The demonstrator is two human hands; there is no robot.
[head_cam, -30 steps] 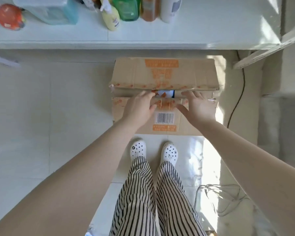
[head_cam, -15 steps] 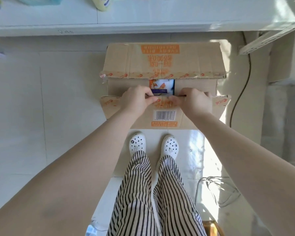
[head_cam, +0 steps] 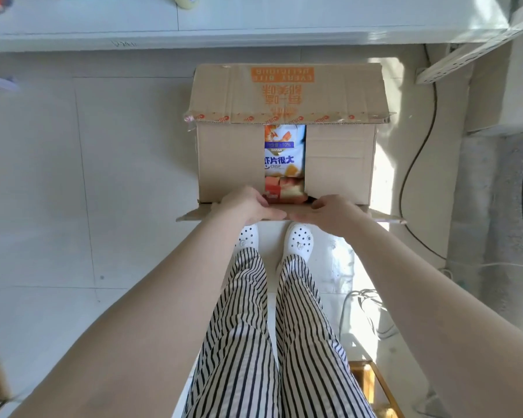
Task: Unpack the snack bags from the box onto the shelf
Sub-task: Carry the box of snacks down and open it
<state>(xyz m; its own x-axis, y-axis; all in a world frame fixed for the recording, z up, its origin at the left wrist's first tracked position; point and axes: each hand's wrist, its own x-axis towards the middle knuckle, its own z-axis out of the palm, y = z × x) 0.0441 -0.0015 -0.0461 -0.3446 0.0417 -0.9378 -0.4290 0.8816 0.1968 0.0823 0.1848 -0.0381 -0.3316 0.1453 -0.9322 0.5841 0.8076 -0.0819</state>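
Head view, looking straight down: one cardboard box [head_cam: 284, 140] stands on the pale floor at frame centre, just below the white shelf [head_cam: 224, 37] that runs across the top edge; its far flap [head_cam: 287, 92] is folded back toward the shelf, its near flap [head_cam: 194, 214] is pulled down toward me, and two inner flaps lie nearly closed with a narrow gap between them. Through that gap one snack bag [head_cam: 284, 155], blue and white with orange print, shows inside the box; a second, reddish packet [head_cam: 284, 188] lies just below it in the same gap; I cannot count any further bags. My left hand [head_cam: 248, 206] and my right hand [head_cam: 332, 211] sit side by side, a little apart, both gripping the edge of the near flap, fingers curled over it. Lower centre: my two striped trouser legs and two white perforated clogs [head_cam: 299, 241]; one dark cable [head_cam: 417, 164] trails down the right.
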